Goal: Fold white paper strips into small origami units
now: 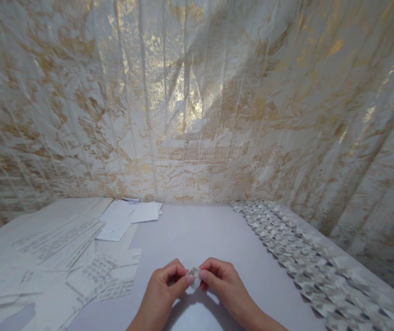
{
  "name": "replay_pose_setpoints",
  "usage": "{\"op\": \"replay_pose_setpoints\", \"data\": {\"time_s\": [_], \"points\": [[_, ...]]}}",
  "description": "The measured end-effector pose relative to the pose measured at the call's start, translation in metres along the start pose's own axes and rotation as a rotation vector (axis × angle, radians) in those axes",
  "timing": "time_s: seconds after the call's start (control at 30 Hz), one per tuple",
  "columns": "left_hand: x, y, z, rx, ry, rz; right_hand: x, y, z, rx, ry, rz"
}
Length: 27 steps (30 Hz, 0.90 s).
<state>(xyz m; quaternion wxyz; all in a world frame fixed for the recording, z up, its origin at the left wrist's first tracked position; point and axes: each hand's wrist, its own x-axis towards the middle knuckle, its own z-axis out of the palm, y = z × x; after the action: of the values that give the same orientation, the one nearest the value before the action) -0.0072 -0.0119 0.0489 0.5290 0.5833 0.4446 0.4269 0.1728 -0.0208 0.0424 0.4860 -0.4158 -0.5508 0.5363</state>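
Observation:
A small folded piece of paper (194, 277), pale grey-white, is held between my two hands just above the table, near the bottom middle of the head view. My left hand (165, 287) pinches its left edge between thumb and fingers. On its right edge, my right hand (225, 287) closes thumb and forefinger. Fine details of the folds are too small to make out. Both hands cast a shadow on the table below them.
Printed paper sheets and strips (62, 271) overlap on the left. Blank white paper pieces (117, 218) lie behind them. Along the right runs a long array of many folded paper pieces (307, 262) on the pale table (197, 234). A gold-patterned curtain (197, 101) hangs behind.

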Motion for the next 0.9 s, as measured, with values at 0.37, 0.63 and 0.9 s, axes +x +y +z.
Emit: {"op": "replay_pose_setpoints", "data": {"time_s": [0.37,0.63,0.9], "points": [[-0.001,-0.005,0.009,-0.141,-0.141,-0.071,-0.003,0.002,0.0,0.006,-0.012,-0.19],[-0.003,-0.001,0.008,-0.144,-0.191,-0.041,-0.003,-0.013,-0.004,-0.173,0.037,-0.224],[0.001,-0.012,0.008,-0.068,-0.153,-0.088,-0.005,-0.006,-0.001,-0.243,0.012,-0.148]]}}
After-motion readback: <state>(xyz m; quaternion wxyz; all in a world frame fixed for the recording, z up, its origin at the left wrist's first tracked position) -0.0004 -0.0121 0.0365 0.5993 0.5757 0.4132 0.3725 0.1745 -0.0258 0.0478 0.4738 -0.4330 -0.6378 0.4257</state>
